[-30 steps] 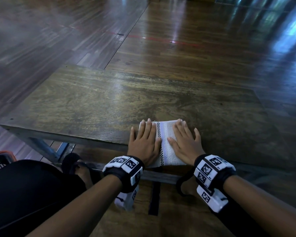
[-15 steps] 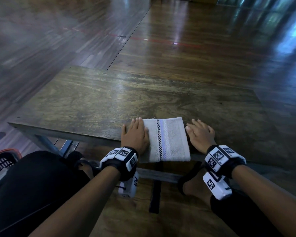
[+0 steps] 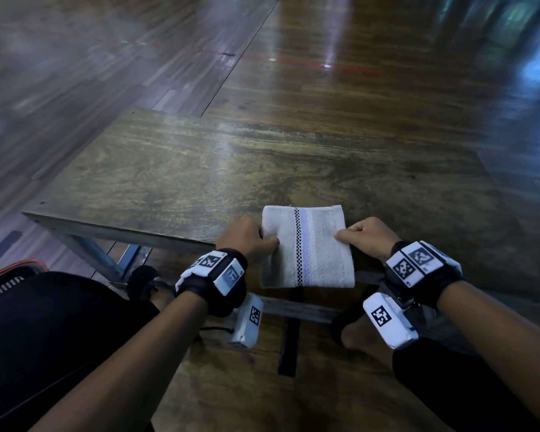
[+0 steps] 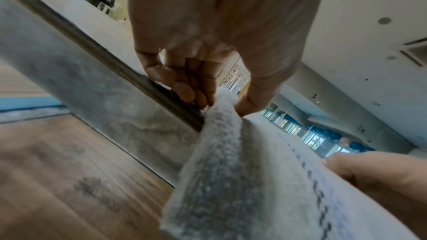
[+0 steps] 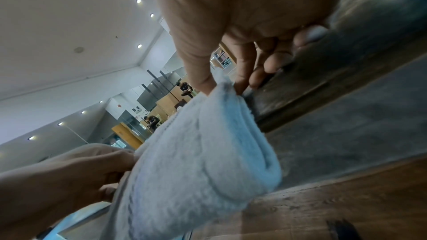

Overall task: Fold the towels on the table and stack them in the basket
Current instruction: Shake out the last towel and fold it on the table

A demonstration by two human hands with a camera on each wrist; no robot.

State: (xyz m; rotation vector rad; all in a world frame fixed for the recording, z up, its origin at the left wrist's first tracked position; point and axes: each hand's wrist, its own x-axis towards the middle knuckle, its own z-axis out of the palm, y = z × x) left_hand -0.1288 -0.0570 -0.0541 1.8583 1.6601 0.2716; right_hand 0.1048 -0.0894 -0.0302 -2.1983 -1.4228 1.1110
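Presently, the left hand (image 3: 247, 241) pinches the left edge of the folded towel (image 3: 307, 247): the thumb lies on top of the cloth, and the left wrist view shows the fingers (image 4: 191, 87) curled beneath that edge, close against the table (image 3: 175, 179) rim. Between the two grips the towel spans as a compact rectangle of several layers, a checked stripe with pale bands running through its middle. Its far part rests on the table; its near part overhangs the table edge toward the person. At the opposite edge the right hand (image 3: 368, 238) holds in the same fashion, thumb on top and fingertips (image 5: 240, 79) below, as the right wrist view confirms.

Assessment of handling: the cloth reads as light, soft terry with no stiffness of its own. The right wrist view shows the stacked layers bulging and sagging below the pinch, so the bundle would likely droop and may unfold if held at one point only. It is neither fragile nor slippery; the pile should give ample friction. The advisable hold is the present one, both side edges with all layers caught between thumb and fingers, kept level.

Left of the left grip, a basket (image 3: 10, 272) corner shows at the frame margin, its contents hidden.
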